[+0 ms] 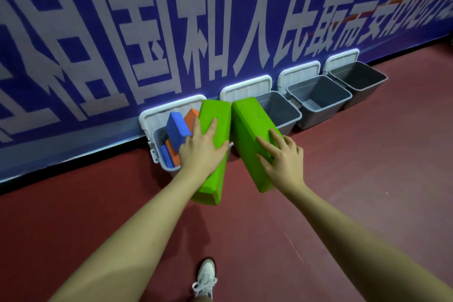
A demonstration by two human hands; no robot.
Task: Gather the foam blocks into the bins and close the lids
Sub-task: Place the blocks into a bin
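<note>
I hold two green foam blocks side by side above the floor, in front of the bins. My left hand [199,152] grips the left green block [215,120]; my right hand [282,157] grips the right green block [247,130]. Behind the left block stands the leftmost grey bin [165,168], its white lid [157,115] open against the wall, with blue foam blocks [176,130] and orange foam blocks [192,115] inside. The second bin [282,110] sits behind the right block and looks empty where visible.
Two more open grey bins [318,98] [358,76] with raised white lids line the blue banner wall [220,19] to the right. The red floor [343,179] stretches in front. My white shoe [206,279] shows at the bottom.
</note>
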